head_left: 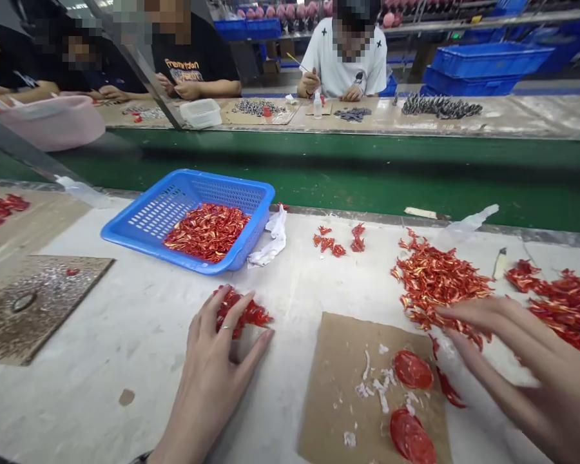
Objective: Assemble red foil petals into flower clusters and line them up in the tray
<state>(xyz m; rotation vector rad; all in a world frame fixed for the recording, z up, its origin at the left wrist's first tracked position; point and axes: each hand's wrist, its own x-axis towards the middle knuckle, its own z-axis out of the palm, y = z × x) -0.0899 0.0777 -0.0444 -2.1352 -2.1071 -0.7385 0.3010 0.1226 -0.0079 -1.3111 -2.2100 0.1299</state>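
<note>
The small red pieces [257,314] lie on the counter [145,322] under the left hand [212,354], its fingers spread around them; a loose sweep could scatter some. The right hand [526,367], thumb and fingers parted, is at the red-gold pile [444,274]; careless dragging could mix it with the neighbouring red heap [570,306] or nudge the cardboard [336,374].

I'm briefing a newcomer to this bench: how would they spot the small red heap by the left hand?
Find the blue basket on the white worktop. Just on its near side lies a small heap of shiny red pieces, partly hidden by the left hand. No other red heap has that hand's fingers over it.
</note>
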